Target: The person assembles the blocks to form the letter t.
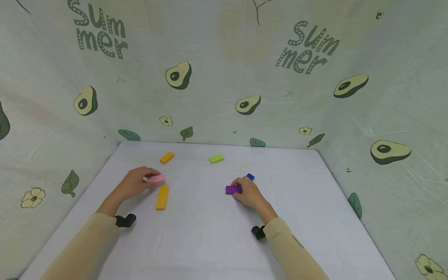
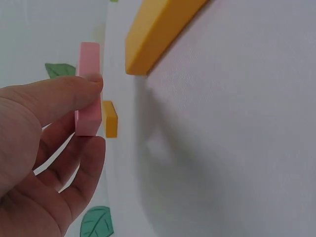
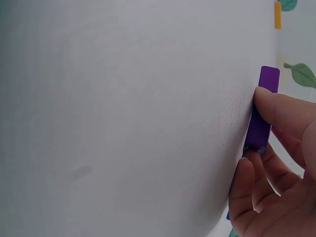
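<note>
Your sleeves (image 1: 78, 249), head view only, left hand (image 1: 134, 182) pinching pink block (image 1: 157, 178) toward left table edge (image 1: 75, 208), right hand (image 1: 250, 193) pinching purple block (image 1: 231, 190)

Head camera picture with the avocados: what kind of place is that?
Probably a screened-off tabletop work spot; the room beyond isn't shown. A white tabletop has avocado-printed cloth around its back and sides, and the left hand grips a pink block, the right hand a purple block.

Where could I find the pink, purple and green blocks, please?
Pink block (image 2: 89, 59), left wrist view: its uncovered upper end.
Purple block (image 3: 258, 131), right wrist view: its uncovered lower part.
Green block (image 1: 216, 158), head view: its top face.
</note>
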The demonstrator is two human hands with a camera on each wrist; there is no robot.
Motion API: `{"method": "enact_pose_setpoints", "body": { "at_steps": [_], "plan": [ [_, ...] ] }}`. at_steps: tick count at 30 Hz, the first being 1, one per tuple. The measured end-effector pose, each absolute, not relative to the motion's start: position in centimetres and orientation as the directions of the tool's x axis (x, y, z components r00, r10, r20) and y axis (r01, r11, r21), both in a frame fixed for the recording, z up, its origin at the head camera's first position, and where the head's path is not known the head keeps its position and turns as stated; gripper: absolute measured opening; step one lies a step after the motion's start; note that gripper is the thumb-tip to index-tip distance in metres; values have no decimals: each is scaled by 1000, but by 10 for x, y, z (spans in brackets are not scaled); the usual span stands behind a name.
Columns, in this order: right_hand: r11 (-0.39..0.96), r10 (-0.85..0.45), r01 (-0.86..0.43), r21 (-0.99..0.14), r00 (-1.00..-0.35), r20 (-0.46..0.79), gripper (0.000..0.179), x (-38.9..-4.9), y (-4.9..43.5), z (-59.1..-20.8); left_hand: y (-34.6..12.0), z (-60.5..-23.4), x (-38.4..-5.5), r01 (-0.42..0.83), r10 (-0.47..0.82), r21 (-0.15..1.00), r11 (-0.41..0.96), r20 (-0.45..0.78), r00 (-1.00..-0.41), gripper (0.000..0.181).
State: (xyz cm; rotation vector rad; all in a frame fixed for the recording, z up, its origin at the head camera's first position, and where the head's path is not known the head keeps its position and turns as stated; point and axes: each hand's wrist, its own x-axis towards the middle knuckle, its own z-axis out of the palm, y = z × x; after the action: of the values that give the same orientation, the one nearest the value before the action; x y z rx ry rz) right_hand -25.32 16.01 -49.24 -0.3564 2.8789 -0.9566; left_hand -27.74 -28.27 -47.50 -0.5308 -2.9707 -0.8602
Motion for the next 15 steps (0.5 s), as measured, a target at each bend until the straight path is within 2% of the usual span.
{"method": "enact_pose_setpoints", "body": {
  "at_steps": [9,15],
  "plan": [
    [773,-249,-198,-602,-968,-1,28,-253,159,-491,-246,-464,-280,399,395,537,744,129,-910,37],
    [772,-248,-197,-604,-969,-2,29,-252,160,-489,-219,-459,-280,391,414,550,738,87,-906,36]
  ]
}}
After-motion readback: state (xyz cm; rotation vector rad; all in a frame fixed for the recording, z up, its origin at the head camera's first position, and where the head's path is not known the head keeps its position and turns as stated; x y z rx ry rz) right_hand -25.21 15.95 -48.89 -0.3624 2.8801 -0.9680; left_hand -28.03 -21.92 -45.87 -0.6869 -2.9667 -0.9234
